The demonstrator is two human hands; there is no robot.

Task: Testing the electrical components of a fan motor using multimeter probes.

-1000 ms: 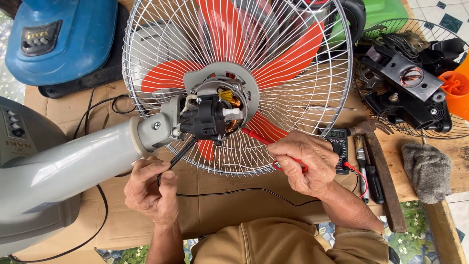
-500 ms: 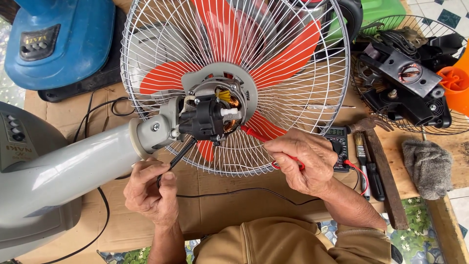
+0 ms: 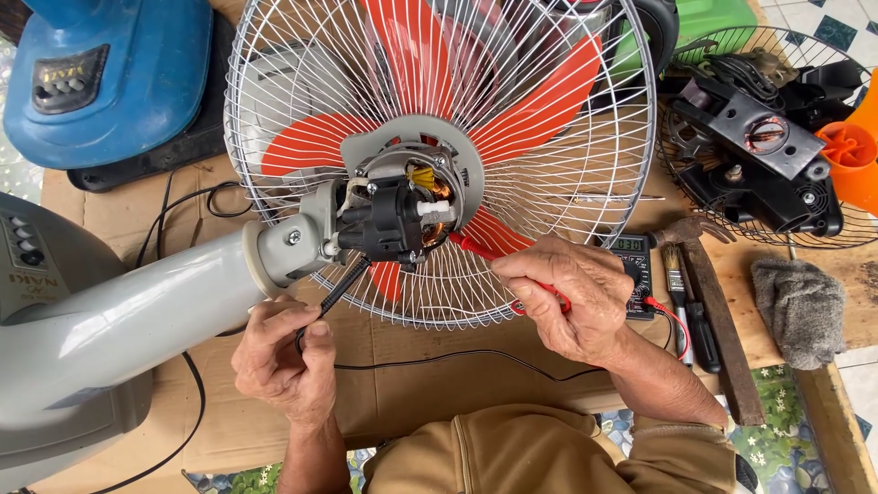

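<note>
A grey stand fan (image 3: 137, 311) lies on its side on cardboard, its wire grille (image 3: 549, 183) and orange blades (image 3: 540, 101) facing away, the rear motor (image 3: 402, 215) exposed with copper windings showing. My left hand (image 3: 279, 361) pinches a black probe (image 3: 343, 288) whose tip touches the underside of the motor. My right hand (image 3: 567, 297) grips a red probe (image 3: 471, 247) pointed at the motor's right side. A red lead runs from it toward a small black multimeter (image 3: 633, 261) just behind my right hand.
A blue fan base (image 3: 110, 78) sits at the back left. At the right lie a hammer (image 3: 709, 302), a small brush (image 3: 677, 284), a grey rag (image 3: 805, 306), and a dismantled black motor (image 3: 759, 155) in another grille. A black cable (image 3: 439, 357) crosses the cardboard.
Both hands hold the probes at the motor much as before; only slight shifts of the view.
</note>
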